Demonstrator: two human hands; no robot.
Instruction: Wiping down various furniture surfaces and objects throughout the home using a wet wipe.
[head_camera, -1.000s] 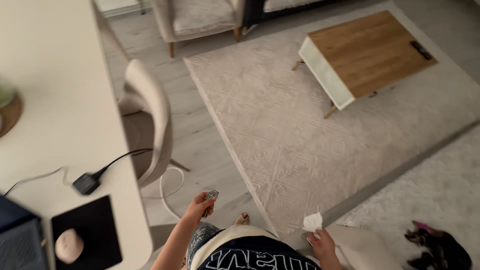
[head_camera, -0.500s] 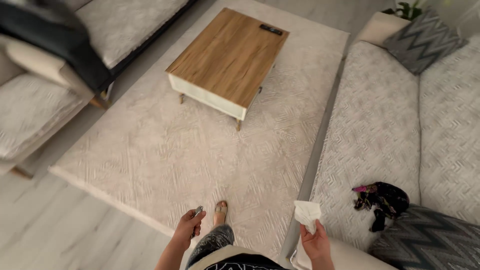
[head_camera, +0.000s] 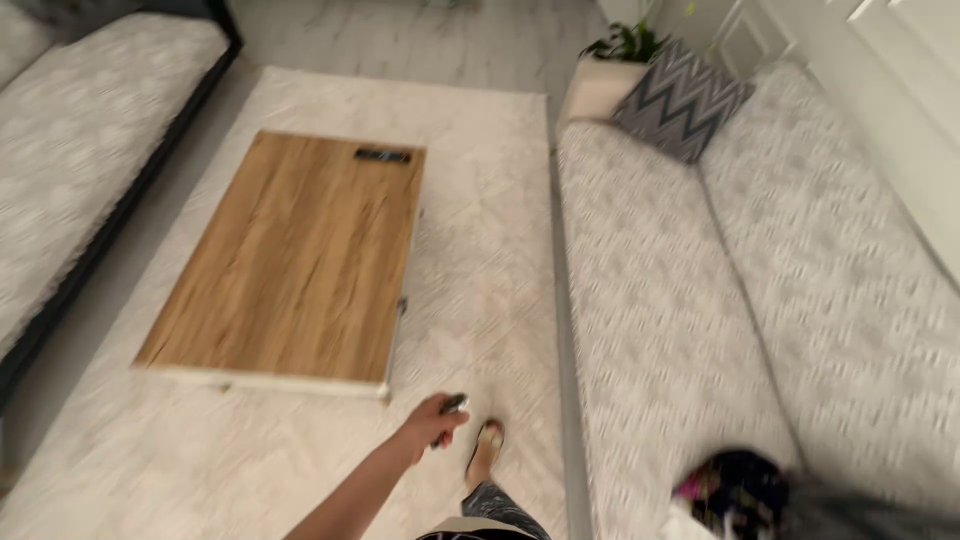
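Note:
My left hand (head_camera: 428, 428) reaches forward over the pale rug (head_camera: 470, 260), fingers closed around a small dark object (head_camera: 453, 406) that is too blurred to identify. It hangs just off the near right corner of the wooden coffee table (head_camera: 290, 260). My foot in a sandal (head_camera: 487, 447) stands on the rug right beside that hand. My right hand is out of the picture. A bit of white paper or cloth (head_camera: 684, 522) shows at the bottom edge, next to a dark bundle with pink on it (head_camera: 738, 487).
A long grey patterned sofa (head_camera: 720, 300) fills the right side, with a zigzag cushion (head_camera: 680, 100) at its far end. A dark flat item (head_camera: 382, 155) lies on the table's far edge. Another sofa (head_camera: 70, 130) runs along the left. A potted plant (head_camera: 625, 45) stands at the back.
The view has swung and moved forward: the coffee table is nearer and square-on, the sofa is at the right. My right hand with the white piece has dropped out of view.

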